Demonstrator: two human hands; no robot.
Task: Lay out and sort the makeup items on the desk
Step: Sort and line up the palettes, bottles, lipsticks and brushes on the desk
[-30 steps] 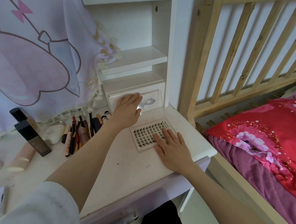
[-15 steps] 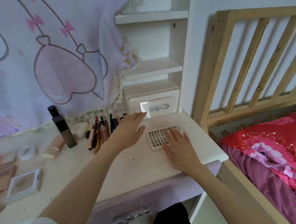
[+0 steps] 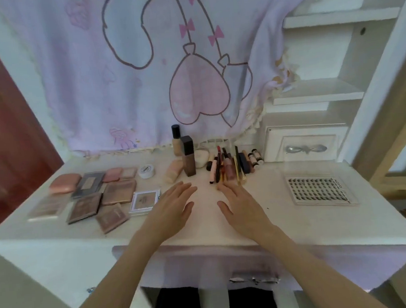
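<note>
From the head view, I see both hands have come off the lash tray [image 3: 319, 189], which now lies alone at the worktop's [image 3: 262, 222] right end. My left hand [image 3: 172, 211] and right hand [image 3: 242, 208] hover mid-worktop, fingers straight, holding nothing. I judge the tray placed; the pencil row [image 3: 227, 167] looks next. Palettes [image 3: 97, 197] at left are motion-blurred; whether the palms touch the surface I cannot tell.

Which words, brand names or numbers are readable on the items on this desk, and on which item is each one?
None can be read with certainty.
Lash tray: short vertical print along its right edge, too small to read.
Small white jar: dark label on the lid, blurred.
White-framed compact: small mark in the middle, unreadable.
Dark palette: pale label, blurred.
</note>
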